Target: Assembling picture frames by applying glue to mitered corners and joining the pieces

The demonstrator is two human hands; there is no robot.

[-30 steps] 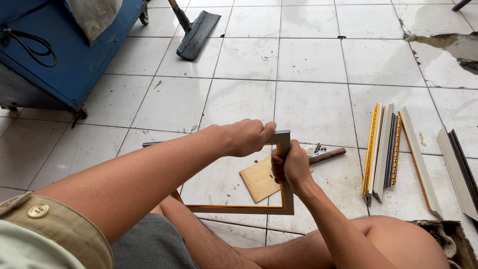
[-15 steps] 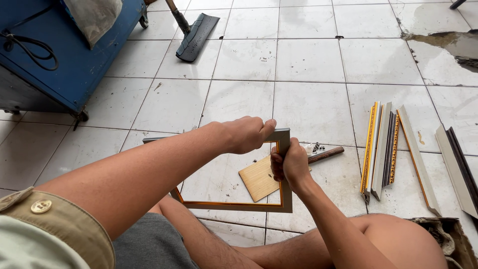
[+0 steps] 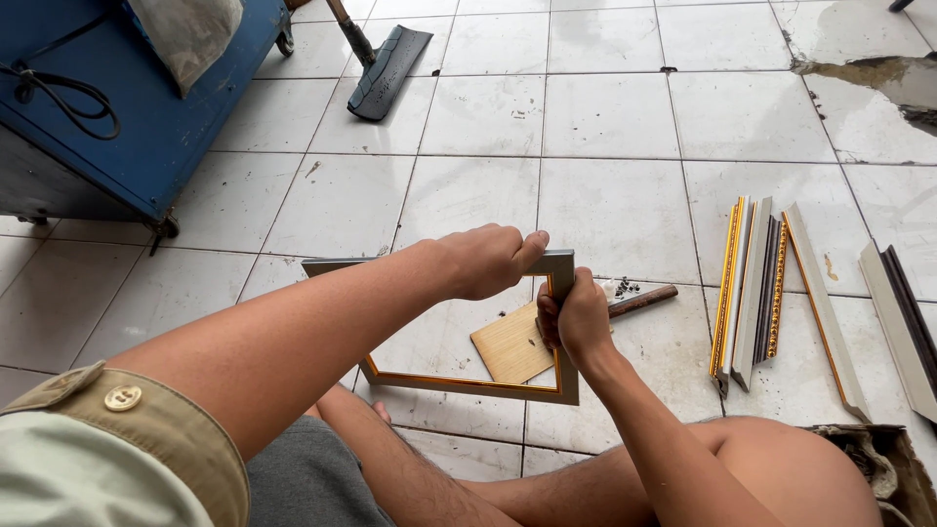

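White glazed floor tiles (image 3: 605, 117), grey grout lines, damp patch (image 3: 869, 83) at far right. Seated on that floor, bare legs folded under the work.

Picture frame (image 3: 468, 383), grey with a gold inner edge, resting on the tiles just ahead of the knees, far right corner raised slightly into the hands. Left hand (image 3: 483, 259) closed over the top rail at that corner, thumb pressing along the rail. Right hand (image 3: 578, 322) wrapped tight around the right rail just below the corner, grip fully closed. Both grips shut on the frame itself, nothing else held.

Probably squaring or pressing the mitred corner together. Best done with both rails held flat in one plane, pressure directed straight into the joint, thumbs close to the seam so neither rail twists or slips past the other. Worth keeping the frame's near rail down on the tile for support.

Small plywood piece (image 3: 512, 344) lying inside the frame opening. Wooden-handled tool (image 3: 642, 300) just right of the corner, beside a little heap of small dark fasteners (image 3: 625, 287). Bundle of cut moulding strips (image 3: 761, 288) well to the right, more at the edge. Blue metal cabinet (image 3: 127, 107) at far left, dark floor squeegee (image 3: 388, 70) beyond.
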